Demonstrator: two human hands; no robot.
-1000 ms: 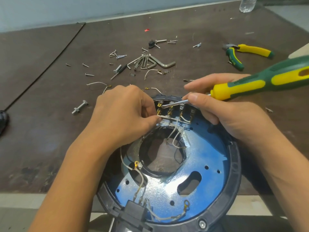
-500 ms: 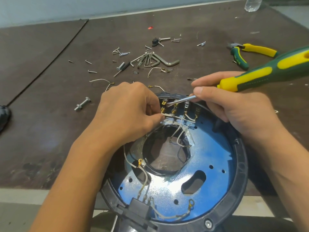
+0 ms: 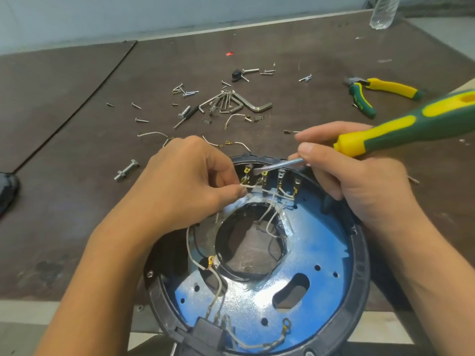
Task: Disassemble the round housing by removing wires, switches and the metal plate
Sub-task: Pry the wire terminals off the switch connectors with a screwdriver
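**Head view, looking down over both forearms.** The round housing (image 3: 359, 265) lies flat at the near edge of the bench (image 3: 77, 176), and its nearest part reaches past that edge. The blue metal plate (image 3: 316, 240) sits inside the black rim, around a large central opening (image 3: 252, 242).

**Left hand** (image 3: 185, 183). The forearm comes in from the lower left and crosses the housing's left rim, with the knuckles turned upward. Thumb and forefinger pinch a white wire (image 3: 250, 186) at the row of switch terminals (image 3: 267, 178) on the far inner wall. The other fingers are curled under the palm.

**Right hand** (image 3: 359, 186). The forearm comes in from the lower right, and the heel of the hand is over the right rim. The fingers grasp a green-and-yellow screwdriver (image 3: 411, 124) where the handle meets the shaft. The forefinger is stretched along the far side and the thumb presses on the steel shaft. The handle slants up and to the right, out of the picture. The shaft lies almost level, with its tip at the leftmost terminals, just beside the left fingertips.

**Wiring.** More white wires drop from the terminals into the central opening. One runs down the left side past a brass ring terminal (image 3: 210, 259) to a black connector block (image 3: 208, 332) at the near rim.

**Bench beyond the housing.**
- a fanned set of hex keys (image 3: 231, 102)
- loose screws (image 3: 185, 89)
- short wire offcuts (image 3: 151, 134)
- a bolt (image 3: 126, 170) carrying a nut, to the left
- green-and-yellow pliers (image 3: 380, 92), far right
- a clear plastic bottle (image 3: 384, 11) at the far right corner
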